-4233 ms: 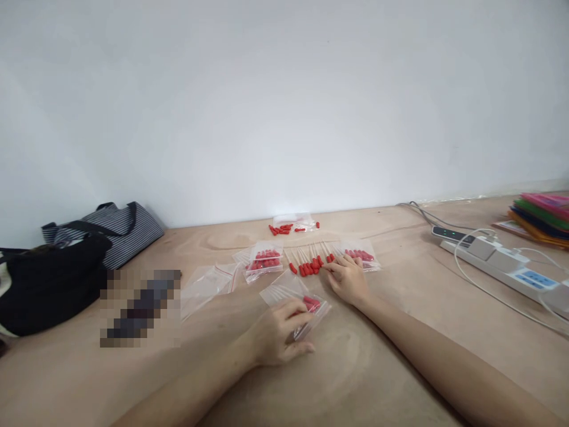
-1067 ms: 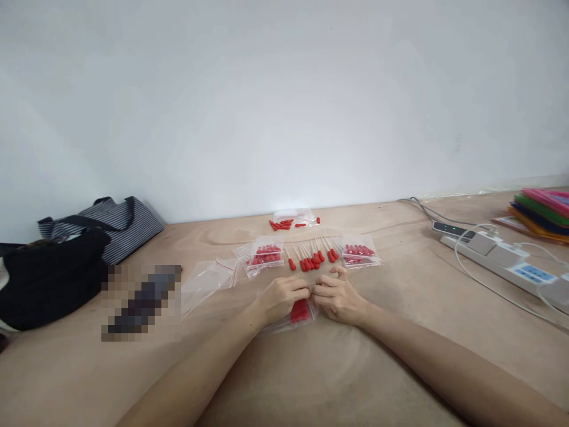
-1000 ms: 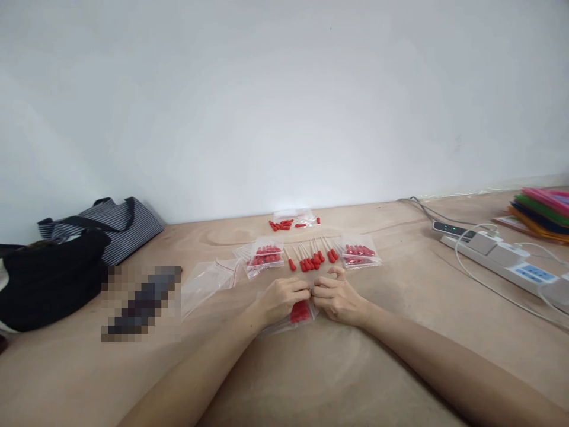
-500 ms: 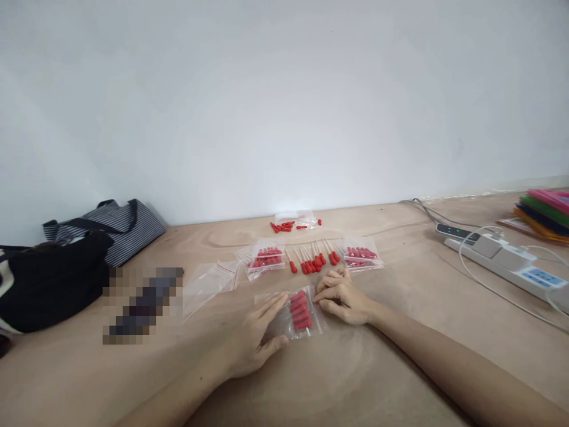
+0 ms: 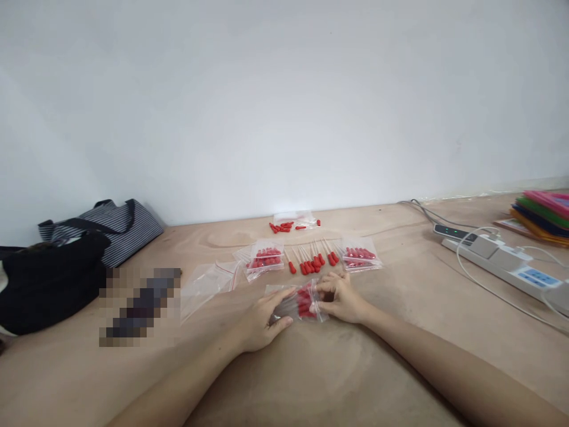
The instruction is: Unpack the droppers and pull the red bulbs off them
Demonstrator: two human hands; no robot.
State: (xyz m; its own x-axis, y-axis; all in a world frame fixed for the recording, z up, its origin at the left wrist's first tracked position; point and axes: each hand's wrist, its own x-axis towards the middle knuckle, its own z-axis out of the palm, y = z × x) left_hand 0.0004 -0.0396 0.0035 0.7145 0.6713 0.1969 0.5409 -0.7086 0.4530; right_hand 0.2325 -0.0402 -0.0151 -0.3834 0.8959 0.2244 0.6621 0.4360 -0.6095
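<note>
A small clear zip bag with red-tipped sticks [image 5: 301,302] lies on the wooden table between my hands. My left hand [image 5: 260,314] grips its left end, thumb under and fingers over. My right hand [image 5: 340,296] pinches its right end. Just beyond lie several loose red-tipped sticks [image 5: 311,261], flanked by a filled bag on the left [image 5: 265,258] and a filled bag on the right [image 5: 360,256].
Empty clear bags [image 5: 208,281] lie left of my hands. Loose red caps [image 5: 287,226] sit near the wall. A striped bag [image 5: 111,228] and a black bag [image 5: 48,279] are far left. A power strip with cables [image 5: 502,261] and coloured folders [image 5: 544,213] are at right.
The bag was flat on the table under my open left hand half a second ago; now both hands grip its ends and it is slightly raised and bunched.
</note>
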